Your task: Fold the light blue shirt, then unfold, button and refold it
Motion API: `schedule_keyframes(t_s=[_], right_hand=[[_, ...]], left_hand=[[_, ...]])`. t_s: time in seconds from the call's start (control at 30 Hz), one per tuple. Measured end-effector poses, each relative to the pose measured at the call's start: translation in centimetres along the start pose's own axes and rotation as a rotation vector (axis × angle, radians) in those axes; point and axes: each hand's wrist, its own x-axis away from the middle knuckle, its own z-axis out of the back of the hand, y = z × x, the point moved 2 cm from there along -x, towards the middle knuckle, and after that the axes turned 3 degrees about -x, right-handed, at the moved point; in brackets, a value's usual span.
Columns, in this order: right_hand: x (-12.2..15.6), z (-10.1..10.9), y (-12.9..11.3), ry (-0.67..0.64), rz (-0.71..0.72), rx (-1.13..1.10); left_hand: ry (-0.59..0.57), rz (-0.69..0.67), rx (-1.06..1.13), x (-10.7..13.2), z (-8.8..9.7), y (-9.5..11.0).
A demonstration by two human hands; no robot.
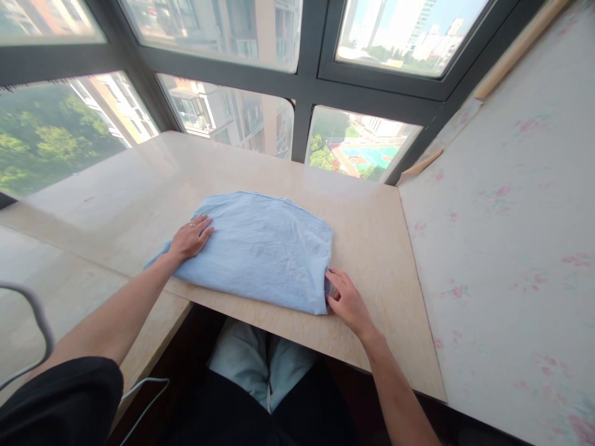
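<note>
A light blue piece of cloth (260,248), apparently a folded garment, lies in a wide bundle on the marble-patterned sill top (372,235). My left hand (190,237) rests flat on its left part, fingers stretched out, a ring on one finger. At the right end, my right hand (344,298) has its fingers bent around the cloth's edge, the fingertips partly tucked at the fold. A small darker patterned patch shows between those fingers and the cloth. Whatever lies inside the folds is hidden.
Dark-framed windows (297,93) rise behind the sill. A wall with flowered paper (502,248) bounds the right side, its edge peeling near the window. A white cable (149,381) hangs at lower left, and a grey curved tube (41,322) stands at the left edge.
</note>
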Motion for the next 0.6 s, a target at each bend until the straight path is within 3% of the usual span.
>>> schedule_keyframes(t_s=[0.17, 0.43, 0.6], right_hand=[[-0.7, 0.5, 0.4, 0.085, 0.013, -0.034], [-0.5, 0.4, 0.7, 0.059, -0.124, -0.022], [-2.4, 0.3, 0.4, 0.186, -0.303, -0.256]], left_hand=[[0.01, 0.006, 0.007, 0.1, 0.3, 0.4], [0.014, -0.004, -0.034, 0.3, 0.2, 0.6], [-0.045, 0.046, -0.088, -0.4, 0.3, 1.6]])
